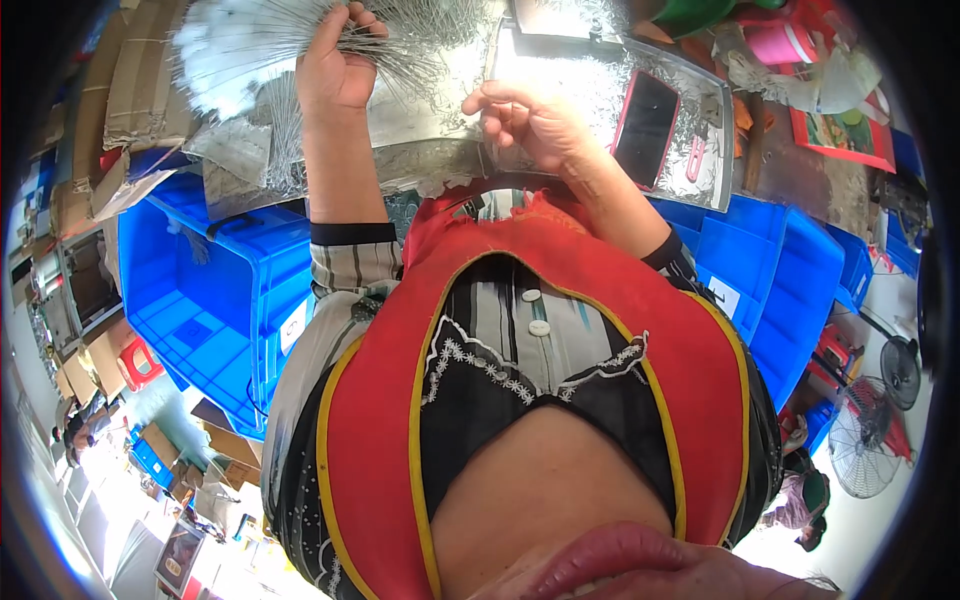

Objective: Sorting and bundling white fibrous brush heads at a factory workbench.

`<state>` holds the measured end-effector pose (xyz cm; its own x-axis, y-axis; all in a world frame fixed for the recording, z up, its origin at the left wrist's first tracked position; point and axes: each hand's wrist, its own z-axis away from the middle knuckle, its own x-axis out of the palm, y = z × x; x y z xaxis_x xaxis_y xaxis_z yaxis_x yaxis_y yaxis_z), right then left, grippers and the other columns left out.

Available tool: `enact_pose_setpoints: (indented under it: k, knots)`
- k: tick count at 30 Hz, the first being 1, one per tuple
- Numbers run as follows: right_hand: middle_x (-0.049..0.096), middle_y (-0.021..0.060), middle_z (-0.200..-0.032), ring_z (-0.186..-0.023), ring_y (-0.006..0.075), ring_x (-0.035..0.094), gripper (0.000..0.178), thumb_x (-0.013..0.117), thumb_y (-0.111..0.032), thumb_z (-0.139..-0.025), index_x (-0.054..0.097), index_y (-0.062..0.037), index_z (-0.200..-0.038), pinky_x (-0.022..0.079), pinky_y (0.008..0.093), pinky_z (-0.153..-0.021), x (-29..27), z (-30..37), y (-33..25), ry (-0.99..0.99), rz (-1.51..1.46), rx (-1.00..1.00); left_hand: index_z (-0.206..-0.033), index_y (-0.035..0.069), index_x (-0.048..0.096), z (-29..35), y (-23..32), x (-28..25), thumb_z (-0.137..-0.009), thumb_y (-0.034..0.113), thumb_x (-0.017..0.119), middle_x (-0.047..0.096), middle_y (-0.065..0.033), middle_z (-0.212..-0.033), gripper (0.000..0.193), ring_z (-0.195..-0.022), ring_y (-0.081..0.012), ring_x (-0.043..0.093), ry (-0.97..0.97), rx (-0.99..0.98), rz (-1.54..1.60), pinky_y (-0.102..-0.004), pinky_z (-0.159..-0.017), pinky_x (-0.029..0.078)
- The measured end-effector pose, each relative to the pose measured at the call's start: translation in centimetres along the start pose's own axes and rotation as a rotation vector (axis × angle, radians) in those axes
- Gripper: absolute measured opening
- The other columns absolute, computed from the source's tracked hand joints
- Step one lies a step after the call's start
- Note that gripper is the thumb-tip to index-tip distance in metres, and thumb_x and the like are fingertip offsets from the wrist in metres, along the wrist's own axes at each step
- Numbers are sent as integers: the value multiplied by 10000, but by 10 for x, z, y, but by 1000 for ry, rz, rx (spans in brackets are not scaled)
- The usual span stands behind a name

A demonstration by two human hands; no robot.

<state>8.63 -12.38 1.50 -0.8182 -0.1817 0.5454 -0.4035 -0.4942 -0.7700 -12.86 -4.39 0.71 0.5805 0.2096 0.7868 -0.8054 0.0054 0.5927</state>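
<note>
My left hand [342, 70] is at the top of the view, its fingers curled around part of a bundle of thin grey wires [405, 52]. The wires fan out on both sides of the hand, and many more lie behind it on the worktop. Over the edge of a shiny metal tray [560, 65], my right hand [530, 122] is closed, with thumb and fingers bent together. Whatever its fingertips hold, if anything, is too small to make out. A phone with a red edge [646, 130] lies beside my right wrist, and next to it is a small pink tool [695, 158].
Blue plastic crates [190, 300] stand below the worktop on the left, and another blue crate [780, 290] on the right. Cardboard [150, 85] borders the wires. A pink spool [780, 44] sits at the far right. Two fans [868, 440] and other people are farther off.
</note>
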Motion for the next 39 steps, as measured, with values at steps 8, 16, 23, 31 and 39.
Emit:
enact_pose_setpoints:
  k: [8,16,23,31,39]
  knots:
    - [537,30,-524,-462,53,474,174,552,-147,-742,594,-2,-655,353,184,-396,7,5,-4,54,233,-8,-857,7,486,4,-10,21,-800,67,530,500,-93,-758,94,-624,-165,435,68,102,9,-311,-536,375]
    - [483,40,-468,-427,81,418,232,480,-126,-721,551,13,-550,327,221,-427,-5,87,-31,84,372,139,-822,9,455,0,-7,27,-805,61,518,471,-72,-736,84,-585,-149,403,211,230,14,-304,-506,355]
    - [477,44,-474,-436,74,414,211,455,-77,-689,471,9,-496,300,217,-401,-26,149,-65,18,587,-31,-821,27,454,-8,-1,25,-818,66,502,463,-64,-725,62,-591,-153,398,150,198,83,-308,-514,360]
    - [481,89,-465,-358,103,378,182,427,1,-670,465,18,-493,254,238,-342,-69,175,-72,-54,446,-423,-790,34,452,-20,8,19,-821,74,498,447,-51,-707,69,-590,-146,398,119,186,149,-300,-528,359]
    - [526,132,-638,-564,222,523,147,484,-118,-775,558,-6,-716,402,299,-531,-22,76,-57,304,1163,-643,-807,21,476,-12,-8,26,-819,72,503,481,-61,-709,58,-605,-151,424,17,88,104,-299,-543,383]
